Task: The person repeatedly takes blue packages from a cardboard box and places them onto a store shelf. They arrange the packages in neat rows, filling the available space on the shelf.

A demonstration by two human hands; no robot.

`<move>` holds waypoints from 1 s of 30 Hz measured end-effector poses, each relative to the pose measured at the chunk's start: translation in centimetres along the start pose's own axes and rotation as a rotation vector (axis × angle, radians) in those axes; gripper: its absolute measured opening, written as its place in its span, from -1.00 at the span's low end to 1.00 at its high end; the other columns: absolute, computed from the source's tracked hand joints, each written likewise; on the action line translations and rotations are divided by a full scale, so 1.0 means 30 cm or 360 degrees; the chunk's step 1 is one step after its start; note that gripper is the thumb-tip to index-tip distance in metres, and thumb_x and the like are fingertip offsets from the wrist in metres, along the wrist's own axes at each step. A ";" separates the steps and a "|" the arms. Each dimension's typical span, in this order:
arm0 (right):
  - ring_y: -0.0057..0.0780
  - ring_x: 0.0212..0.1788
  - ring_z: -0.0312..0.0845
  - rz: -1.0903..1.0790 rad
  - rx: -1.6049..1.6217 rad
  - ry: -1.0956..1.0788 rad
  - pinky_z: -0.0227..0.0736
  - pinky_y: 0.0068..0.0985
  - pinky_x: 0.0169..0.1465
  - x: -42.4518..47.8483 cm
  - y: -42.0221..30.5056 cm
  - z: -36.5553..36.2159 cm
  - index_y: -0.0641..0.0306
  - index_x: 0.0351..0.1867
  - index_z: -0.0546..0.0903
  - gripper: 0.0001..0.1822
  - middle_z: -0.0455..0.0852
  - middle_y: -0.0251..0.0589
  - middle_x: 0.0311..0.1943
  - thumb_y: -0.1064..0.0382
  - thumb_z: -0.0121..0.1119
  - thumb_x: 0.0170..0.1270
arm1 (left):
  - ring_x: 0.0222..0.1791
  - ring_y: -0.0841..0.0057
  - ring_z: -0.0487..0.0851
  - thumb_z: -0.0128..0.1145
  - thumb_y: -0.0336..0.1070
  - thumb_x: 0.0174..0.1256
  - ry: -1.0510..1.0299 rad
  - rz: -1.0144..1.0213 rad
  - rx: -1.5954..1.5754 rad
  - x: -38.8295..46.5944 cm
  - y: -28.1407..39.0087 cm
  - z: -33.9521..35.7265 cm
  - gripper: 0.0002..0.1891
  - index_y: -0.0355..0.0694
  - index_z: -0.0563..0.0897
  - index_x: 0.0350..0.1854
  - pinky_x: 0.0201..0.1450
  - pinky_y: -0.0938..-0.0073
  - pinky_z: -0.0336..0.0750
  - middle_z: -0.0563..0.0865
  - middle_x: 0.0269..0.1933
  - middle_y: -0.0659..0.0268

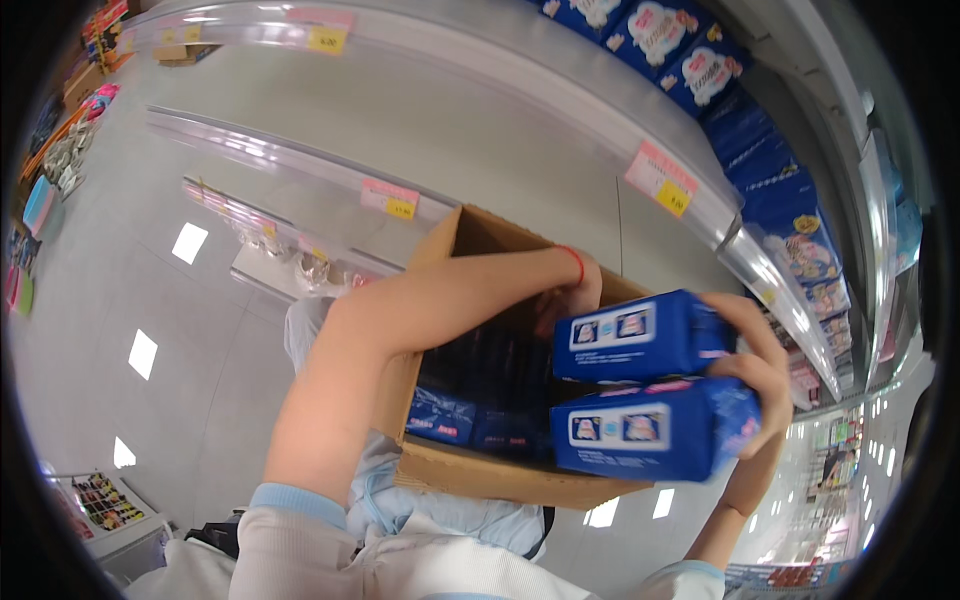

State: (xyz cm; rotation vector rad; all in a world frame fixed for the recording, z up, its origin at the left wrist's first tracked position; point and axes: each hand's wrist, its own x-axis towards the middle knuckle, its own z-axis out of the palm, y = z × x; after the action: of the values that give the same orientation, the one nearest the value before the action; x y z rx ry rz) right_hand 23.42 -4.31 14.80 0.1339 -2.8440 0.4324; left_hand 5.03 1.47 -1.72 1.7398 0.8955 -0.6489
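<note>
Two blue plastic-wrapped packs are gripped at their right ends by my right hand [757,367]. The upper pack [622,337] and the lower pack [630,435] lie side by side above the right part of an open cardboard box [517,476]. My left hand [574,292], with a red string around the wrist, reaches down into the box beside the upper pack. Its fingers are partly in shadow, so whether they grasp anything is unclear. More blue packs [442,416] stand inside the box, the deeper ones dark.
Beyond the box, white metal shelves [375,82] carry clear edge strips with price tags [661,178]. Blue packages [780,202] line the shelf at the right. A lower shelf holds small plastic-wrapped goods [311,270]. Tiled floor [195,322] spreads to the left.
</note>
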 end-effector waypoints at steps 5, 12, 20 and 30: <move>0.23 0.09 0.41 0.0175 -0.0002 -0.0326 0.32 -0.08 0.10 -0.046 0.030 0.084 0.26 -0.28 0.55 -0.44 0.40 0.27 0.16 0.02 0.44 -0.38 | 0.17 0.33 0.54 -0.16 0.02 0.38 -0.0032 -0.0004 -0.0007 0.015 -0.028 -0.008 -0.42 -0.19 0.28 0.35 0.27 0.24 0.33 0.55 0.17 -0.01; 0.19 0.14 0.35 0.0314 0.0005 -0.0570 0.30 -0.12 0.14 -0.053 0.044 0.122 0.22 -0.31 0.56 -0.53 0.37 0.19 0.17 0.11 0.43 -0.32 | 0.14 0.29 0.56 -0.28 0.25 0.36 0.0152 0.0116 -0.0267 0.008 -0.004 -0.011 -0.30 -0.18 0.28 0.36 0.21 0.25 0.40 0.54 0.17 0.00; 0.18 0.19 0.32 0.0437 -0.0066 -0.0753 0.20 -0.10 0.28 -0.147 0.056 0.282 0.25 -0.27 0.59 -0.54 0.35 0.28 0.16 0.09 0.40 -0.26 | 0.15 -0.17 0.48 -0.14 0.34 0.24 -0.0114 0.0528 -0.0693 0.050 0.009 0.034 -0.19 0.06 0.03 0.47 0.19 0.08 0.41 0.09 0.43 -0.13; 0.19 0.29 0.18 0.0507 -0.0005 -0.1189 0.13 -0.11 0.33 -0.212 0.088 0.363 0.44 -0.11 0.56 -0.39 0.23 0.44 0.22 0.08 0.40 -0.22 | 0.11 -0.15 0.52 -0.26 -0.02 0.30 -0.0282 0.0329 -0.0940 0.201 0.002 0.132 -0.27 -0.18 -0.12 0.47 0.23 0.03 0.36 -0.03 0.45 -0.14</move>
State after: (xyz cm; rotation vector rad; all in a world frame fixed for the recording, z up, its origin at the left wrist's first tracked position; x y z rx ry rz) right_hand 26.57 -4.78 2.31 -0.2098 -3.6213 0.5267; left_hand 8.54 -0.71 -7.63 1.2010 0.6826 -0.3456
